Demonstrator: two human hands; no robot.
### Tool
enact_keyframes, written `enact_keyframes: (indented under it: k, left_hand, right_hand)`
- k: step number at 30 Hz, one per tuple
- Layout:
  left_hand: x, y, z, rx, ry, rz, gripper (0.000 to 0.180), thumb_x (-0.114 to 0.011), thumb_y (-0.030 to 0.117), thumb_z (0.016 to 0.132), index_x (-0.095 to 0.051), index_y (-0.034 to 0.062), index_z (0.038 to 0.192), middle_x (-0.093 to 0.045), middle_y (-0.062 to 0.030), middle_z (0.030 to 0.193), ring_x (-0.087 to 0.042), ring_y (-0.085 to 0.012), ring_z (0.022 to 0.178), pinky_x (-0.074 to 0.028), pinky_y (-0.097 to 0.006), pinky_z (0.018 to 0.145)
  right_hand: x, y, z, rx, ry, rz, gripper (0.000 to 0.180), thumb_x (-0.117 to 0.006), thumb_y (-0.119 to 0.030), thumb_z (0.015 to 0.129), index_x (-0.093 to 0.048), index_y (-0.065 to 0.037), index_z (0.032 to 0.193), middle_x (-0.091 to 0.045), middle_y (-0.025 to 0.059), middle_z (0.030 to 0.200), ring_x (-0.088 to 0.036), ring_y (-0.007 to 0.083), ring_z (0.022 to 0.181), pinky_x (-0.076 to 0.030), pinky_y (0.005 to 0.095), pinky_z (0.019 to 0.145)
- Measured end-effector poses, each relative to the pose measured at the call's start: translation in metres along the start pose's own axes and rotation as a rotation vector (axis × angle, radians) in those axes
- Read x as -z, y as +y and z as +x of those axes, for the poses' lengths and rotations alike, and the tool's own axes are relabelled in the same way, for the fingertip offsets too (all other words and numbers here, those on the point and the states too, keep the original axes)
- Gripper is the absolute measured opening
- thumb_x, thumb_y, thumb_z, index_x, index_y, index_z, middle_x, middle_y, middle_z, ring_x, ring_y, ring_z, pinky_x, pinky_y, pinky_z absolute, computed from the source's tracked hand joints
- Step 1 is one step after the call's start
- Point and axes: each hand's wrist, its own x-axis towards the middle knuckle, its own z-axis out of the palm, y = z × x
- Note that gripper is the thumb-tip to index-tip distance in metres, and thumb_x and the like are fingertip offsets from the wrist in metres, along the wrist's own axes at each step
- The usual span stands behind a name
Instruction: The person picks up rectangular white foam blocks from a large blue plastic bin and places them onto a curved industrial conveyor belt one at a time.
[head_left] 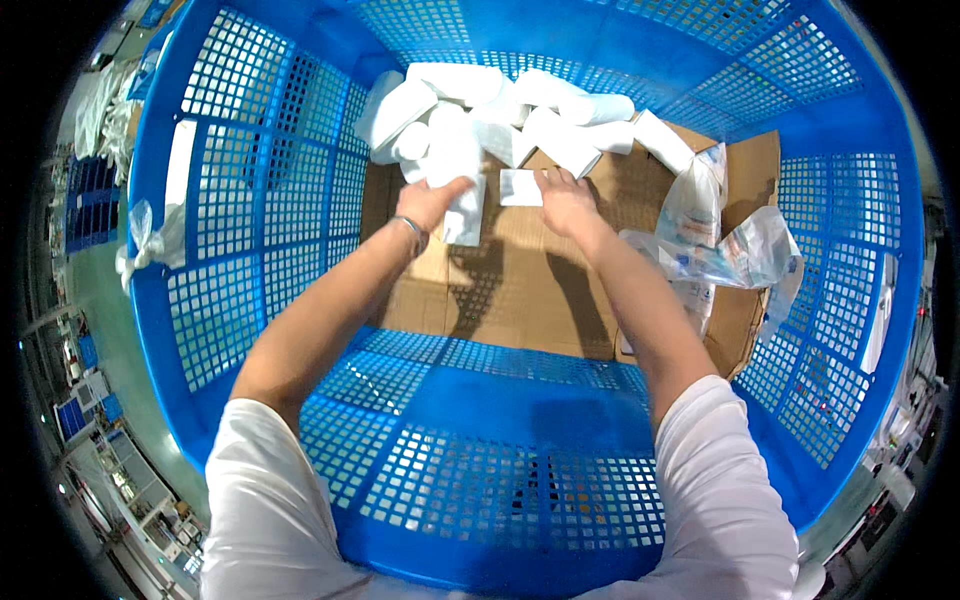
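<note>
Both my arms reach down into a large blue plastic basket [490, 400] with a cardboard sheet [530, 280] on its bottom. My left hand [424, 204], with a band on its wrist, grips a white packet [464, 218] that stretches toward me; its thumb lies across the packet. To the right of it, my right hand [569, 203] has its fingers closed on the end of a smaller white rectangular piece [519, 187]. Beyond both hands, several white rolls or wrapped bundles [565, 142] are heaped against the far wall. What exactly is in them cannot be made out.
Crumpled clear plastic bags [692, 210] lie at the basket's right side, near an upturned cardboard flap [752, 180]. A knotted plastic bag [152, 240] hangs on the left rim. High perforated walls surround my arms. Outside on the left is a greenish floor [120, 320].
</note>
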Motion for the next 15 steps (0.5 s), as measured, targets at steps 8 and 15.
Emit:
enact_keyframes:
  k: [8,15]
  left_hand:
    - [-0.019,0.012,0.089,0.148,0.229,-0.375,0.079,-0.071,0.037,0.058,-0.043,-0.0057,0.118,-0.05,-0.017,0.114,-0.049,-0.0253,0.102,-0.039,-0.03,0.088]
    - [-0.008,-0.009,0.1,0.071,0.087,-0.603,0.07,-0.074,0.031,0.057,-0.045,-0.0009,0.112,-0.054,-0.013,0.101,-0.054,-0.0219,0.085,-0.043,-0.032,0.072]
  right_hand:
    - [-0.009,-0.021,-0.032,-0.286,-0.129,0.069,0.073,-0.073,-0.022,0.057,-0.038,0.0,0.117,-0.039,0.0196,0.115,-0.039,0.0329,0.11,-0.033,0.0425,0.092]
    - [0.015,0.025,-0.012,-0.277,0.028,0.222,0.073,-0.069,-0.035,0.058,-0.043,-0.004,0.117,-0.034,0.0194,0.124,-0.033,0.0371,0.117,-0.031,0.0441,0.096]
